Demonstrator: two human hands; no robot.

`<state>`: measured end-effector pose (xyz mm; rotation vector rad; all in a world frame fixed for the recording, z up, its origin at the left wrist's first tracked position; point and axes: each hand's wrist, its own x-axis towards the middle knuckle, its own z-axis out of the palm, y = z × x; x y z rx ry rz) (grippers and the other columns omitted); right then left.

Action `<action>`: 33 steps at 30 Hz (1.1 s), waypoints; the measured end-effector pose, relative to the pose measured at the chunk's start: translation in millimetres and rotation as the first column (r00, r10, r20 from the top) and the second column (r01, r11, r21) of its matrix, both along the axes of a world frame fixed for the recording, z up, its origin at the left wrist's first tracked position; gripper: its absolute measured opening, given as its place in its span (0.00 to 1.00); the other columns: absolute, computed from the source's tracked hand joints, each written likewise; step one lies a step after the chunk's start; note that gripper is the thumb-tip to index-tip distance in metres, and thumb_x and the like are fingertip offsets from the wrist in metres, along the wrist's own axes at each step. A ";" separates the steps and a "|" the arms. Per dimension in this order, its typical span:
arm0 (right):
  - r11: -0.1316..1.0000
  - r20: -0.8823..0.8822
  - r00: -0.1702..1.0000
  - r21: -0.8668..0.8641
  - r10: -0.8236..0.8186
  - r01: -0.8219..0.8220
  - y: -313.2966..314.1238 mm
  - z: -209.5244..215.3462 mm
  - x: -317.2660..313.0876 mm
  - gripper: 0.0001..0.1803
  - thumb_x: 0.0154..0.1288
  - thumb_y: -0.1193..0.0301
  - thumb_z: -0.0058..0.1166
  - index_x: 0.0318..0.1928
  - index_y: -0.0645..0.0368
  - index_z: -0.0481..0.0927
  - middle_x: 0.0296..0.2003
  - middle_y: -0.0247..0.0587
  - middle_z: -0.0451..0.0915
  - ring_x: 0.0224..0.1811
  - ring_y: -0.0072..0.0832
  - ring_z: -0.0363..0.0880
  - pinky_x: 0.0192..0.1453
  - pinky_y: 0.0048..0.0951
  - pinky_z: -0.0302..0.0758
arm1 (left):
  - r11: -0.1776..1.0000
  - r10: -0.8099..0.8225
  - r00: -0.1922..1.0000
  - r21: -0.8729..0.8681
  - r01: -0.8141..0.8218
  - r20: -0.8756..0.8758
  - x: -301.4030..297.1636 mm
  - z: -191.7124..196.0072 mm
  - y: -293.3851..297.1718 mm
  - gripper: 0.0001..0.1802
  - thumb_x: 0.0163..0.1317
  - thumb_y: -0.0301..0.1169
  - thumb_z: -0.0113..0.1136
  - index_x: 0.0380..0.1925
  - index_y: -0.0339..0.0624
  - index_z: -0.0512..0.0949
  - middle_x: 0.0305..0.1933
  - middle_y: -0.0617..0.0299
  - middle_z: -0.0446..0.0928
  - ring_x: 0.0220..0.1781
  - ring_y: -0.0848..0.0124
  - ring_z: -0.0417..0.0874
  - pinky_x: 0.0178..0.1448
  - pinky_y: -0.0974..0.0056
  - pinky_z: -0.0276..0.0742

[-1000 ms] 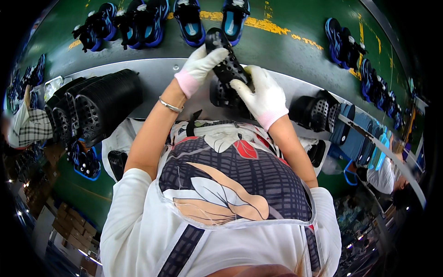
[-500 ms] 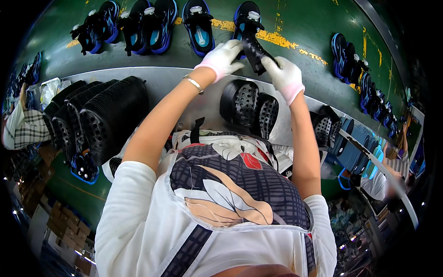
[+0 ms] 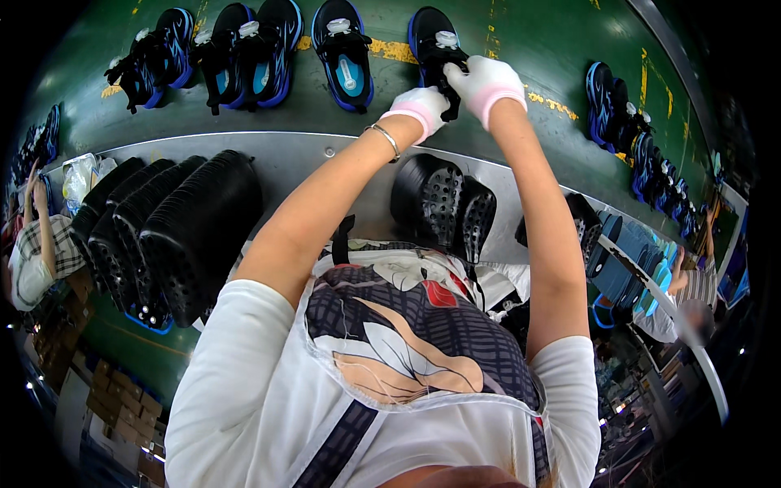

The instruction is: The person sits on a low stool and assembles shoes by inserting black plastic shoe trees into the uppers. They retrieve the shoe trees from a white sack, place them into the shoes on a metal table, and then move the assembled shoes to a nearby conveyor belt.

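My left hand (image 3: 421, 109) and my right hand (image 3: 485, 84), both in white gloves with pink cuffs, reach far forward over the green belt (image 3: 529, 49). Both grip a black and blue shoe (image 3: 434, 41) that rests on the belt, toe away from me. A silver bracelet (image 3: 387, 138) sits on my left wrist. Other black and blue shoes (image 3: 345, 50) lie in a row to the left of it.
Stacks of black studded soles (image 3: 175, 232) lie on the grey metal ledge (image 3: 293, 163) at left, two more soles (image 3: 446, 207) in the middle. More shoes (image 3: 630, 130) line the belt at right. One person (image 3: 37, 256) works at left, another (image 3: 691, 301) at right.
My hands have carried the shoe from above the ledge forward and up onto the green belt, setting it down at the right end of the row.
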<state>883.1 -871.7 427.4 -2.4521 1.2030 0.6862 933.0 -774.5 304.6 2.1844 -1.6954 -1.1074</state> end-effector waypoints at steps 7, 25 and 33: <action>0.988 0.139 0.980 0.074 -0.144 0.135 -6.9 -26.7 -34.2 0.29 0.58 0.46 0.46 0.37 0.62 0.81 0.34 0.56 0.82 0.42 0.47 0.81 0.48 0.40 0.76 | 1.000 0.008 1.000 -0.005 -0.008 0.002 0.5 2.8 6.9 0.13 0.54 0.32 0.57 0.41 0.47 0.80 0.51 0.57 0.76 0.51 0.55 0.78 0.53 0.56 0.76; 0.994 0.259 0.965 -0.109 0.032 -0.004 5.1 -86.8 18.2 0.14 0.64 0.61 0.48 0.40 0.55 0.82 0.41 0.52 0.81 0.43 0.48 0.80 0.46 0.45 0.77 | 0.966 0.259 0.957 0.046 -0.255 -0.130 0.2 12.3 2.8 0.15 0.62 0.34 0.48 0.38 0.40 0.82 0.45 0.46 0.80 0.49 0.51 0.81 0.52 0.54 0.77; 0.995 0.349 0.936 0.103 -0.045 0.010 -8.5 -11.0 -30.2 0.21 0.64 0.52 0.44 0.47 0.51 0.80 0.43 0.50 0.81 0.48 0.49 0.78 0.56 0.43 0.72 | 0.988 0.117 0.983 -0.121 -0.100 0.143 26.0 12.3 32.9 0.15 0.57 0.36 0.61 0.40 0.38 0.78 0.43 0.49 0.76 0.47 0.50 0.76 0.52 0.54 0.73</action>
